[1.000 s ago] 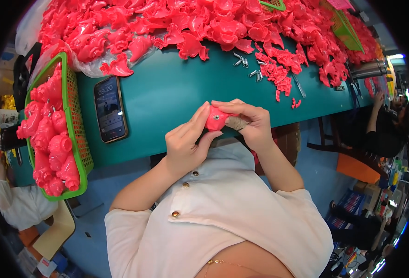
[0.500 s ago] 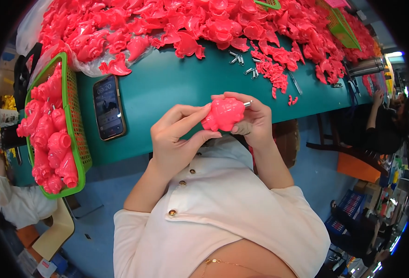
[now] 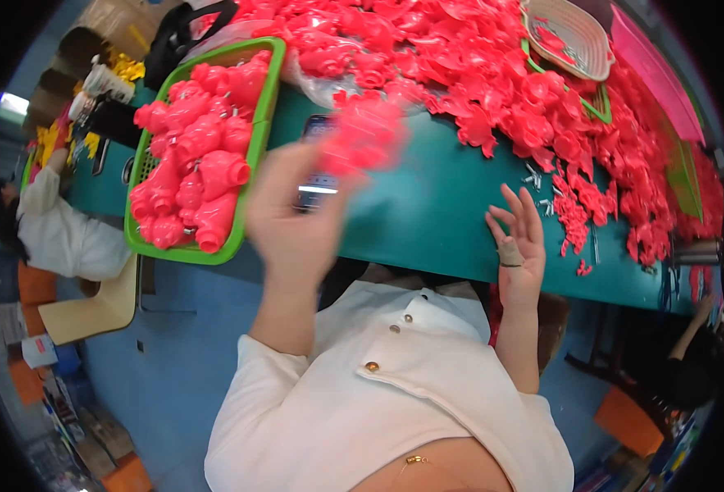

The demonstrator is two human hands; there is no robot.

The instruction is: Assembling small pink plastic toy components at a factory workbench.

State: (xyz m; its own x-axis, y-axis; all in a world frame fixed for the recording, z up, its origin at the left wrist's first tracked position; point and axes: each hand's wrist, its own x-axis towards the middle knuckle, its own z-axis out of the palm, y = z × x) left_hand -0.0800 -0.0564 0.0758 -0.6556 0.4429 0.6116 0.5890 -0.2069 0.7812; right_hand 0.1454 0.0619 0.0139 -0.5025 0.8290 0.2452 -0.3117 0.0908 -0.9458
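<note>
My left hand holds a glossy pink plastic figure part above the table, both smeared by motion. Behind it lies a phone, partly covered by the hand. Just left of that hand stands a green plastic basket filled with assembled pink figure parts. My right hand is off to the right over the table's near edge, empty, its fingers apart and a tan wrap on one finger. Small metal pins and little pink pieces lie beyond it.
A big heap of pink plastic shells covers the far side of the green table. A pale basket rests on the heap, with a pink tray beside it. Other people sit at far left and far right.
Both hands were on the pink part in front of me. My right hand has let go and opened; the left has carried the part leftward, near the basket. The view has turned left.
</note>
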